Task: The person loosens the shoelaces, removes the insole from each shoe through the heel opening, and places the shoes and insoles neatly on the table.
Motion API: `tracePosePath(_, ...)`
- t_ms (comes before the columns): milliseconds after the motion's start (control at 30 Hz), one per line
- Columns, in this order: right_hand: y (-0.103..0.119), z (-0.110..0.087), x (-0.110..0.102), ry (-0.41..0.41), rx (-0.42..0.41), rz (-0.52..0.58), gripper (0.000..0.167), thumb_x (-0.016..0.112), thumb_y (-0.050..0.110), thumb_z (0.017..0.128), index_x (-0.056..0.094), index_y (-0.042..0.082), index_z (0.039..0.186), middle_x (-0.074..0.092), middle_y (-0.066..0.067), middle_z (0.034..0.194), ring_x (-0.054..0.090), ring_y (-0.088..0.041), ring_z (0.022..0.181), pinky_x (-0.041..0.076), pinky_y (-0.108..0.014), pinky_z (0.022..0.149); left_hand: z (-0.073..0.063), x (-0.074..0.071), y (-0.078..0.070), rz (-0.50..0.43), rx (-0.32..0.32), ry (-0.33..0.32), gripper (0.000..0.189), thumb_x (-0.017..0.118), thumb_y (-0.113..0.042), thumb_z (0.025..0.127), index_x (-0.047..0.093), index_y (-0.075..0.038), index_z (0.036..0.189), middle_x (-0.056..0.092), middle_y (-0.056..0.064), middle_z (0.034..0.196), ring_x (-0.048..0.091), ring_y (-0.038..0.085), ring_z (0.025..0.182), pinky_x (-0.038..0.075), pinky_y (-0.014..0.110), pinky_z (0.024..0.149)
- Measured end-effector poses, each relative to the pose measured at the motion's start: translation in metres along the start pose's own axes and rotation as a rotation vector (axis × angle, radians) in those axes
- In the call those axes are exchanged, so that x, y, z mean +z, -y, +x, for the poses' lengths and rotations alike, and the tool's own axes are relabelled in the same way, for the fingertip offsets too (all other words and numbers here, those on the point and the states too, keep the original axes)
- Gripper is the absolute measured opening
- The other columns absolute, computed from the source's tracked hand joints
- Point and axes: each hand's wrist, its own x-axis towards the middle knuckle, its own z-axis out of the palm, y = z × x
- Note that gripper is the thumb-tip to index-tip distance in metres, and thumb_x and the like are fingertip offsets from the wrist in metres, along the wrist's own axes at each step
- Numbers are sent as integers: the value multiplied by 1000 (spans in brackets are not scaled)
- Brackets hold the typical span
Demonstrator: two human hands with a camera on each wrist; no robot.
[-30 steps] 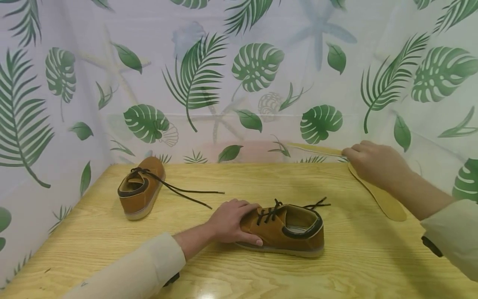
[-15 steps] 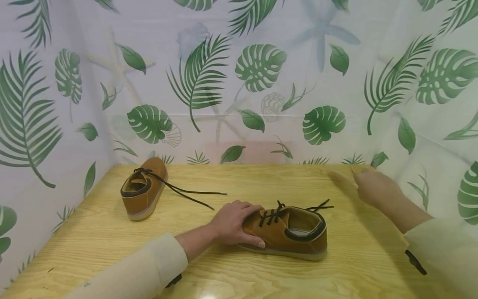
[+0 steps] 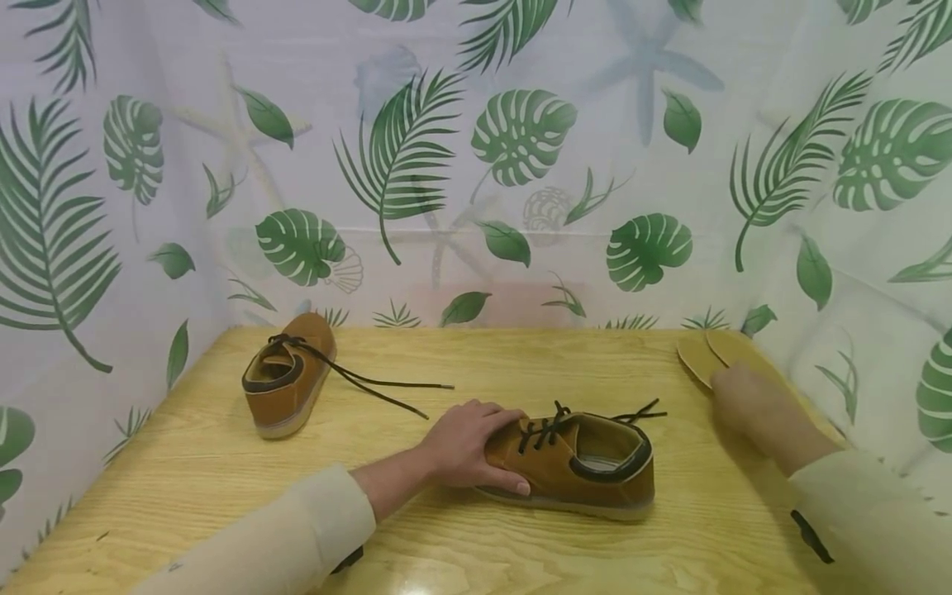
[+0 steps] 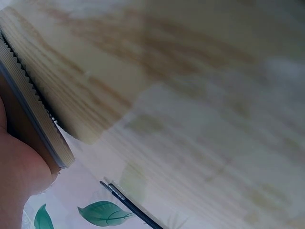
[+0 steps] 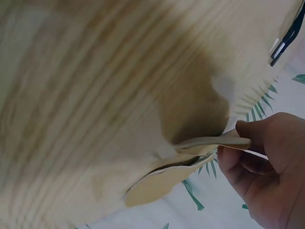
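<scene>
My left hand [image 3: 472,450] grips the toe of a brown lace-up shoe [image 3: 610,492], thumb along its near side. In the left wrist view the edge of the shoe's sole [image 4: 35,100] shows beside the hand [image 4: 21,164]. At the right, my right hand [image 3: 754,405], slightly blurred, is low over the table by two tan insoles. In the right wrist view its thumb and fingers pinch one insole [image 5: 214,141]. The other insole [image 5: 159,186] lies just beside it, partly behind the hand in the head view.
A second brown shoe [image 3: 278,388] stands at the back left, its dark laces [image 3: 372,382] trailing right across the wooden table [image 3: 461,545]. A leaf-printed cloth [image 3: 446,165] hangs behind the table and along its sides.
My right hand has come down and towards me with the insole, which was raised at the back and is now beside the other one. The left hand keeps its grip on the shoe.
</scene>
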Motion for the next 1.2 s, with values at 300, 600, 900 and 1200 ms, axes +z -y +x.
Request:
tracePosePath(300,11,-4,8,0,23,81,25,54,13,92,55,7,68,61,-13,71,64,-37,69,51,-55,64,2,-2,-1,-4,4,6,89,72,-69,77,48,-23,149,61,-1,135,56,21,121,46,39,102)
tracePosePath(600,31,8,12,-102,-109,42,17,56,16,95,65,6,85,60,-11,78,61,-35,77,50,-51,72,2,-2,0,5,-8,5,88,73,-69,76,48,-25,149,61,-1,134,56,20,120,46,38,101)
tracePosePath(900,46,6,20,-82,-23,71,22,51,19,97,67,4,93,62,-16,87,62,-39,86,50,-53,75,1,-1,-1,0,6,8,89,72,-68,77,45,-25,150,60,0,136,56,20,121,46,39,102)
tracePosePath(1200,35,0,23,-25,187,73,25,45,8,85,62,-9,90,61,-29,93,59,-52,81,50,-63,59,-2,-3,4,-3,66,-40,88,75,-65,78,46,-23,150,54,1,140,48,22,128,36,47,110)
